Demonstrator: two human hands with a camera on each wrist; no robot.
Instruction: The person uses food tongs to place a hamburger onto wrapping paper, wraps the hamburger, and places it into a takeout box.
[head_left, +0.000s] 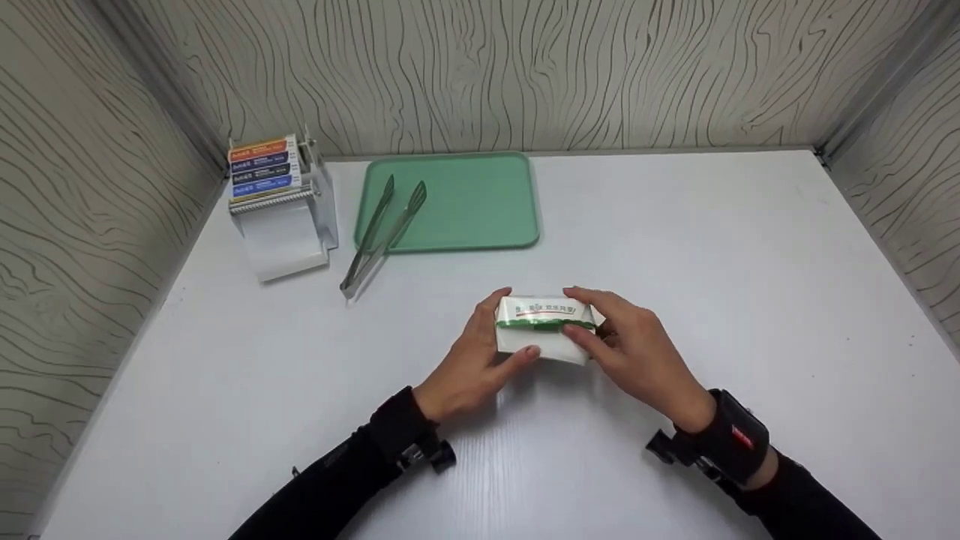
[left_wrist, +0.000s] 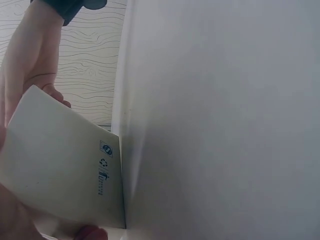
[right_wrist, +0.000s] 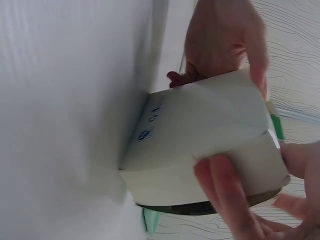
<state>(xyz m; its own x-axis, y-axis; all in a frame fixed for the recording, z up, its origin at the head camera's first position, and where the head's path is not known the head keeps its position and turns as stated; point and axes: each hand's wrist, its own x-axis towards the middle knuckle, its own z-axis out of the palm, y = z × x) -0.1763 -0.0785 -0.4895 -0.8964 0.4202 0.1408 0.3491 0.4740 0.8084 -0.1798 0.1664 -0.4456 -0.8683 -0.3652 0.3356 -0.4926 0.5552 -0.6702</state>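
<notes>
Held between both hands is a small white paper box (head_left: pixel 536 309), with printed lettering and a jagged green band across its top. My left hand (head_left: pixel 469 371) grips its left side, the thumb along the near face. On the right side, my right hand (head_left: pixel 649 356) holds the box with its thumb near the green band. Seen from the left wrist, a plain face of the box (left_wrist: pixel 55 145) carries small blue printed marks. In the right wrist view, fingertips of the right hand (right_wrist: pixel 227 187) press on a side wall of the box (right_wrist: pixel 210 115).
A green tray (head_left: pixel 480 202) lies at the back of the white table (head_left: pixel 712 247). Metal tongs (head_left: pixel 415 199) rest partly on it, their joined end on the table. At back left stands a white holder (head_left: pixel 281 240) topped with colored label strips (head_left: pixel 262 166).
</notes>
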